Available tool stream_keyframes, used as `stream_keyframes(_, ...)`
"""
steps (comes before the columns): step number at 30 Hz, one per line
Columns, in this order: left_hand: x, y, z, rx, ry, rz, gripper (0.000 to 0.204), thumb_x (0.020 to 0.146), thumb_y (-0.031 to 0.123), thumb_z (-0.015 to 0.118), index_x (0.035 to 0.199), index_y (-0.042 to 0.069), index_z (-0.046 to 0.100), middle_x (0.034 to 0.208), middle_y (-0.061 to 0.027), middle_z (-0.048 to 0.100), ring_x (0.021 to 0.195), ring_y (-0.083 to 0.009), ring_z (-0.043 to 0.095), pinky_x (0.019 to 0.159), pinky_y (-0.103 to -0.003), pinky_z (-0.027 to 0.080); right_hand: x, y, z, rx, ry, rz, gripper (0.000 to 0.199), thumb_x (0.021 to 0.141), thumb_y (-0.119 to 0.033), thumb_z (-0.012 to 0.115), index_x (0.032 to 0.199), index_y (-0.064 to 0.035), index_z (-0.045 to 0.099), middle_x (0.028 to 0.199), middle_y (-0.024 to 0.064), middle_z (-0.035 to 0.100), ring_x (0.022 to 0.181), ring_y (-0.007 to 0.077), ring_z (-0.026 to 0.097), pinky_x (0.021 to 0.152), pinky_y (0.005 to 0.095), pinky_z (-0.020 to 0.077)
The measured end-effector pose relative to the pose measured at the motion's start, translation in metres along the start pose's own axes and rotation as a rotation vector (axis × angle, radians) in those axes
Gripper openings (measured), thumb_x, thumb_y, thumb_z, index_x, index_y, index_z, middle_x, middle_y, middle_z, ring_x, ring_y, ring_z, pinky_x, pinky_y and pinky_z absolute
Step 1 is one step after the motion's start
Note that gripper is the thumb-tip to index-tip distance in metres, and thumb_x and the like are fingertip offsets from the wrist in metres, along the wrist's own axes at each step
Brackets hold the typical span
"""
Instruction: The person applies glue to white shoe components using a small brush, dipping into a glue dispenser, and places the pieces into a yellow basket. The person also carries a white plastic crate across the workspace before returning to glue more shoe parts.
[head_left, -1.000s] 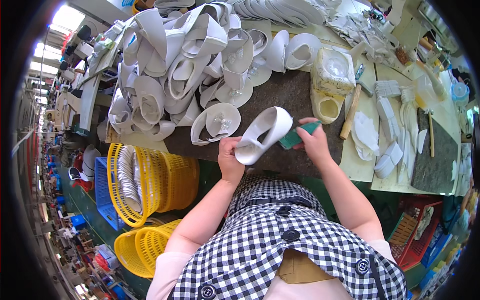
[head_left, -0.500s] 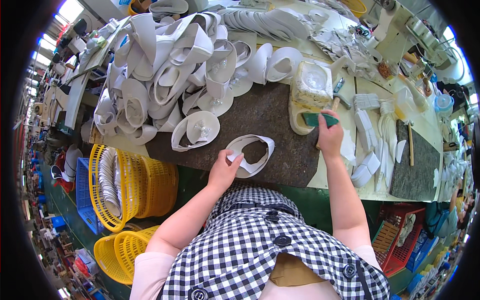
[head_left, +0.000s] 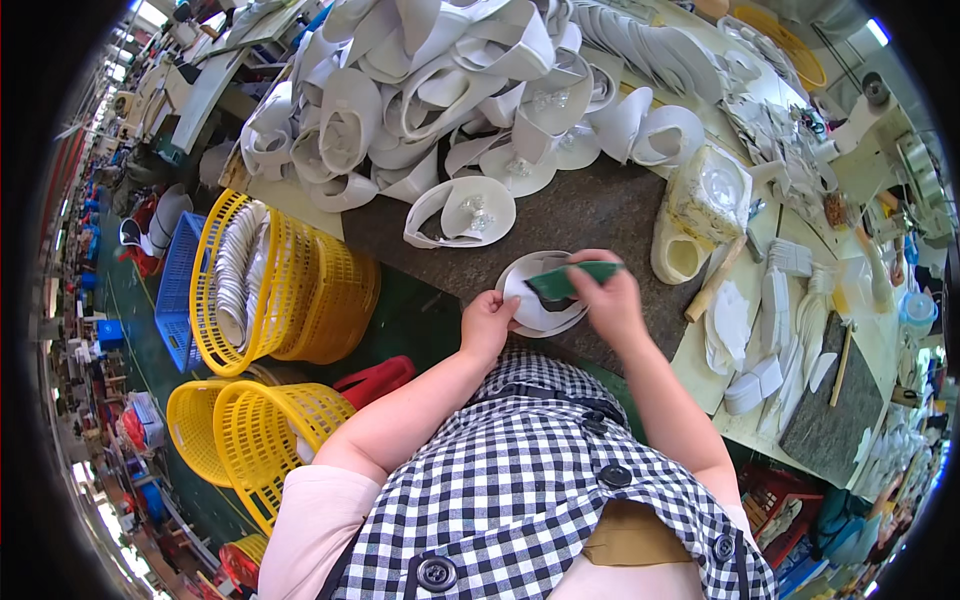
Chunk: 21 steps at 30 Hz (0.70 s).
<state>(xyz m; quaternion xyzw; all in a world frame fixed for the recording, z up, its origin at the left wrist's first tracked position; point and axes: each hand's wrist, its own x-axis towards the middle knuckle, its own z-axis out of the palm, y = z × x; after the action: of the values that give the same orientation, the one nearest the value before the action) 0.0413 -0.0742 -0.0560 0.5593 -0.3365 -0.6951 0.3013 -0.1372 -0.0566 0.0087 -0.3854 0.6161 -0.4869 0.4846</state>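
A white shoe upper lies on the dark grey work mat near its front edge. My left hand pinches the near left rim of the upper and holds it down. My right hand grips a green scouring pad and presses it onto the top of the upper. Just beyond it sits another white upper with clear gem trims.
A large heap of white uppers fills the back of the table. A cream shoe last, a wooden-handled tool and white cut pieces lie to the right. Yellow baskets and a blue crate stand on my left.
My right hand came back from the right with the green pad and now rests it on the upper. The upper went from held up to lying on the mat, my left hand still on it.
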Motion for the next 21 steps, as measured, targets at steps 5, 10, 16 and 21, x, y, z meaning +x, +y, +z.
stream_keyframes(5,-0.009,0.009,-0.003,-0.178,0.009,-0.139,0.018,0.089,0.016,0.047,0.095,0.0,0.051,0.086,-0.0089,0.06,0.076,-0.0165,0.06,0.069,-0.028,0.05,0.007,0.015,0.029,-0.29,0.028,-0.347,0.014,0.079,0.0,0.056,0.093,-0.0033,0.058,0.086,0.0083,0.061,0.08,0.0164,0.059,0.07,0.0273,0.0458)
stream_keyframes(10,-0.008,0.004,-0.002,-0.223,0.025,-0.117,0.017,0.09,0.014,0.044,0.095,0.0,0.051,0.086,-0.0089,0.059,0.076,-0.0173,0.061,0.071,-0.028,0.051,-0.007,0.002,-0.014,-0.589,-0.454,-0.385,0.018,0.072,0.003,0.059,0.088,-0.0064,0.06,0.088,0.009,0.062,0.082,0.0258,0.06,0.069,0.0318,0.0476)
stream_keyframes(16,-0.015,0.003,-0.001,-0.198,-0.015,-0.033,0.017,0.09,0.014,0.044,0.095,0.0,0.051,0.086,-0.0093,0.059,0.077,-0.017,0.06,0.072,-0.029,0.051,-0.019,-0.008,-0.011,-1.012,-0.211,-0.692,0.031,0.065,0.002,0.056,0.093,-0.0098,0.053,0.08,0.0079,0.057,0.075,0.0252,0.057,0.062,0.0339,0.0459)
stream_keyframes(21,-0.017,0.004,-0.003,-0.157,-0.016,0.021,0.017,0.09,0.015,0.043,0.096,0.0,0.051,0.085,-0.0088,0.058,0.078,-0.0166,0.06,0.072,-0.03,0.051,-0.042,0.018,0.001,-0.983,0.068,-0.577,0.017,0.075,-0.003,0.057,0.09,-0.0067,0.051,0.08,0.0121,0.055,0.073,0.0298,0.056,0.061,0.0365,0.0465)
